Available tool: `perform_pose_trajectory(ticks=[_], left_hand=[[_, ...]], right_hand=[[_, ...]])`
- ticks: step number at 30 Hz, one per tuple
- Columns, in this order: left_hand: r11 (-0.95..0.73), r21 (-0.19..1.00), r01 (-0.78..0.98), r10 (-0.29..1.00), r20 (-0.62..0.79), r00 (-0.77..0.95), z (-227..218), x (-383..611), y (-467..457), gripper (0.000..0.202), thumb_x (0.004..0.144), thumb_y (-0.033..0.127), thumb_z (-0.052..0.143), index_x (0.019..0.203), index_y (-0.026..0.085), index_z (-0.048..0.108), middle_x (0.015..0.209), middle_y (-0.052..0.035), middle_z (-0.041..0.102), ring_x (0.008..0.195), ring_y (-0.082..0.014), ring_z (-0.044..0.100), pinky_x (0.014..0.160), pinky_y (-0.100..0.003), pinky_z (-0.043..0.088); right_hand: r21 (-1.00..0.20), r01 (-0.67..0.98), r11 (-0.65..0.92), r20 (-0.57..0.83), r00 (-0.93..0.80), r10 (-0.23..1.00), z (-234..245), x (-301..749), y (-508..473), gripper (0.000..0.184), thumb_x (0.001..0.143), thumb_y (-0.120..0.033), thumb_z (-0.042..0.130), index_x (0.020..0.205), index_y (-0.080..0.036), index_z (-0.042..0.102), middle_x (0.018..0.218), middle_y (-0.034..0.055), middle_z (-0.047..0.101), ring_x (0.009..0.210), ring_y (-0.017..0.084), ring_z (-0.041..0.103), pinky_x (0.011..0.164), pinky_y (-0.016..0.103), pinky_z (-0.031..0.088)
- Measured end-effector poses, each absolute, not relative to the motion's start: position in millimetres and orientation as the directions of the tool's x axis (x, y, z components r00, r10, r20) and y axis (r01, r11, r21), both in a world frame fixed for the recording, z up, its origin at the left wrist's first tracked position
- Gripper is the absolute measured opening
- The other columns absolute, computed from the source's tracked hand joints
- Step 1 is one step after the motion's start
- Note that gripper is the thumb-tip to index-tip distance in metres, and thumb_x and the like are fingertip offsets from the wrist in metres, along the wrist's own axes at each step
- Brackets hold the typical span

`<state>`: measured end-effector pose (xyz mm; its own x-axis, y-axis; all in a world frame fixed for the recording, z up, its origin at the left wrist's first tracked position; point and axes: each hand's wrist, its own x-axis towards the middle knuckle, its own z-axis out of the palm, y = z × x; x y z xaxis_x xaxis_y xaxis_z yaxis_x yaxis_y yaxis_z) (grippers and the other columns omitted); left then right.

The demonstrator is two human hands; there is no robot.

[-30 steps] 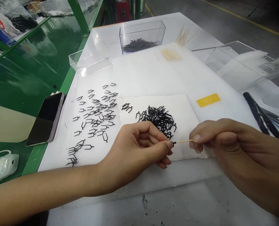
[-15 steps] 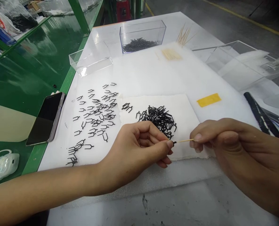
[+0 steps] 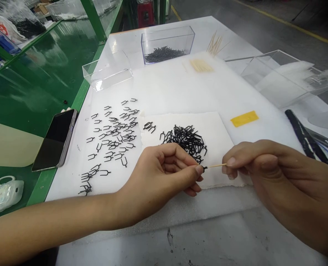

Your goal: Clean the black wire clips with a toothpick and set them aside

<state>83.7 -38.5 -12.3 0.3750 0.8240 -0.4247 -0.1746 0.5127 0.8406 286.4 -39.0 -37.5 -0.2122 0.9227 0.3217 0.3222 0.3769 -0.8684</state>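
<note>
Between the thumb and forefinger of my left hand (image 3: 171, 171) is a small black forked part (image 3: 204, 168), mostly hidden by the fingertips. My right hand (image 3: 266, 173) pinches a wooden toothpick (image 3: 217, 165), whose tip meets the black part. Just behind my left hand, a heap of black forked parts (image 3: 188, 138) lies on a white paper sheet (image 3: 216, 129). More loose forked parts (image 3: 116, 129) are spread over the white foam to the left. The inner fingers of both hands are curled and partly hidden.
A clear box (image 3: 168, 46) of black parts stands at the back, beside a clear tray (image 3: 108, 75). Toothpicks (image 3: 201, 65) lie at the far side. A yellow strip (image 3: 244, 118), pens (image 3: 304, 136) and another clear box (image 3: 288, 77) are right; a phone (image 3: 55, 138) is left.
Both hands keep the same grip, with the toothpick still at the black part. My right hand has shifted very slightly left; the whole view has moved a little.
</note>
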Motion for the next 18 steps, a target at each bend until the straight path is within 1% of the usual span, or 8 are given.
perform_pose_trajectory(ticks=[4, 12, 15, 18], left_hand=[[0.515, 0.839, -0.173, 0.823, -0.428, 0.375, -11.8, 83.7, -38.8, 0.021, 0.078, 0.023, 0.079, 0.076, 0.010, 0.063, 0.064, 0.0036, 0.069, 0.056, -0.0026, 0.065, 0.056, -0.008, 0.057], [0.513, 0.844, -0.157, 0.823, -0.432, 0.370, -10.7, 83.2, -39.2, 0.022, 0.079, 0.025, 0.079, 0.076, 0.011, 0.063, 0.065, 0.0027, 0.069, 0.057, -0.0036, 0.066, 0.057, -0.008, 0.057], [0.515, 0.845, -0.146, 0.821, -0.437, 0.366, -11.1, 83.6, -38.9, 0.020, 0.079, 0.024, 0.078, 0.076, 0.011, 0.063, 0.065, 0.0029, 0.069, 0.057, -0.0034, 0.065, 0.057, -0.008, 0.056], [0.509, 0.850, -0.136, 0.824, -0.435, 0.363, -11.9, 83.8, -38.5, 0.016, 0.081, 0.021, 0.076, 0.076, 0.012, 0.063, 0.066, 0.0026, 0.069, 0.057, -0.0038, 0.065, 0.057, -0.009, 0.056]], right_hand=[[-0.857, 0.339, 0.389, 0.330, -0.220, 0.918, -37.0, 287.2, -39.8, 0.027, 0.101, -0.038, 0.047, 0.083, -0.030, 0.065, 0.074, -0.0035, 0.065, 0.066, 0.009, 0.061, 0.062, 0.017, 0.053], [-0.859, 0.345, 0.377, 0.321, -0.211, 0.923, -38.0, 288.5, -38.8, 0.026, 0.101, -0.039, 0.048, 0.083, -0.030, 0.066, 0.074, -0.0032, 0.066, 0.067, 0.010, 0.062, 0.061, 0.020, 0.053], [-0.872, 0.321, 0.369, 0.320, -0.197, 0.927, -36.2, 285.2, -41.1, 0.025, 0.100, -0.039, 0.050, 0.082, -0.030, 0.066, 0.074, -0.0032, 0.065, 0.065, 0.012, 0.061, 0.060, 0.022, 0.052], [-0.894, 0.284, 0.347, 0.309, -0.171, 0.936, -34.1, 288.3, -43.0, 0.024, 0.099, -0.039, 0.051, 0.082, -0.031, 0.068, 0.076, -0.0028, 0.065, 0.067, 0.014, 0.060, 0.062, 0.026, 0.051]])
